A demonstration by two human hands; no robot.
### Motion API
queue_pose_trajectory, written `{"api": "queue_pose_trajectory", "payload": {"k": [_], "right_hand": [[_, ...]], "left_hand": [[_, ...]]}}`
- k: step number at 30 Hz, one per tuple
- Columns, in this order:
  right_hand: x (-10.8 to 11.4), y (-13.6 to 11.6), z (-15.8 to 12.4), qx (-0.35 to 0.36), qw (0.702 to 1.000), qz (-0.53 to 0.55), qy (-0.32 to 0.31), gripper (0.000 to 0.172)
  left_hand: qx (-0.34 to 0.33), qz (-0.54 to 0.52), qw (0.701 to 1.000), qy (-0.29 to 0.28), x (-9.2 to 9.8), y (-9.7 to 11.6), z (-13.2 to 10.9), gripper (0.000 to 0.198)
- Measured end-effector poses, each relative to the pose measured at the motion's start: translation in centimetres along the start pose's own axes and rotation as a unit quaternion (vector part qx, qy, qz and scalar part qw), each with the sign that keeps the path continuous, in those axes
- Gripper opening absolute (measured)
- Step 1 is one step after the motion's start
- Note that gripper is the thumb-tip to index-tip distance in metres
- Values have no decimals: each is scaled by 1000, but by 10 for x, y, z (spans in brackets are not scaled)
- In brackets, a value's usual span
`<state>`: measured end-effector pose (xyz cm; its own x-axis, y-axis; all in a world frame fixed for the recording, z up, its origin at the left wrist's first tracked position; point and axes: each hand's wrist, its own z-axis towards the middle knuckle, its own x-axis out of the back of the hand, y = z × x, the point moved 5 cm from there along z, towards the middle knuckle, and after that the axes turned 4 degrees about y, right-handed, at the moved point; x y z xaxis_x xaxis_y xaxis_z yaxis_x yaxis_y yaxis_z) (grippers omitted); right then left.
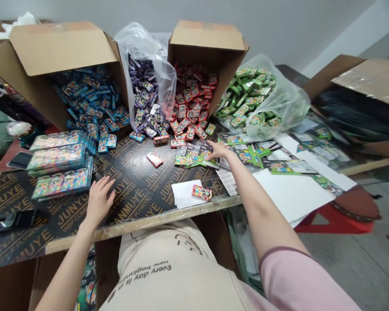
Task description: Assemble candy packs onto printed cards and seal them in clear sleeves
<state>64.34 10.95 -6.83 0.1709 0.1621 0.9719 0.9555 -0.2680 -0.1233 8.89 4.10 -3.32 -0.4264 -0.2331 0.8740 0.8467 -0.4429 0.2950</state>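
Observation:
My left hand lies over the black printed tabletop, fingers apart and holding nothing, just right of the stacked clear packs. My right hand rests its spread fingers on flat clear packets with black and green cards. A single red packet lies between the hands, farther back. Nearer the front edge, another red packet sits on a white paper.
Behind stand a carton of blue packets, a plastic bag of purple ones, a carton of red ones and a bag of green ones. White sheets lie at right; a phone at left.

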Motion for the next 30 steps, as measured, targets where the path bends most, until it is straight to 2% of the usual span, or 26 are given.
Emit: {"api": "queue_pose_trajectory", "payload": {"k": [2,4,8,10,13,17,20,23,25,27,28,29,30], "right_hand": [[-2,6,1,2,1000,-3,8,102],[-3,7,0,0,999,21,50,92],[2,3,-4,3,984,126,126,61],[7,1,-4,11,978,152,142,45],[15,-2,-4,28,969,186,158,32],[27,-11,-2,31,948,250,193,20],[39,-18,0,20,930,287,230,19],[61,-22,2,21,905,315,286,19],[85,-27,-3,22,870,345,351,17],[107,-41,-15,25,826,400,396,18],[116,-55,-23,32,807,438,394,20],[121,-74,-33,49,793,484,368,21],[122,-98,-44,76,779,534,321,23]], "left_hand": [[2,-9,1000,-4,-4,-1,-3,35],[-3,-13,1000,-12,-8,1,-4,35],[-17,-20,999,-26,-12,10,-2,33],[-25,-26,999,-33,-11,14,-1,34],[-31,-33,998,-42,-10,17,-1,34],[-28,-28,998,-55,-10,15,-2,33],[-27,-39,997,-61,-11,13,-3,33],[-12,-77,995,-65,-10,13,0,33],[21,-129,989,-69,-6,15,5,36],[87,-213,970,-73,-2,20,13,45],[128,-272,951,-75,-1,26,18,53],[169,-342,921,-75,0,33,22,61],[203,-427,878,-73,0,44,26,69]]}}
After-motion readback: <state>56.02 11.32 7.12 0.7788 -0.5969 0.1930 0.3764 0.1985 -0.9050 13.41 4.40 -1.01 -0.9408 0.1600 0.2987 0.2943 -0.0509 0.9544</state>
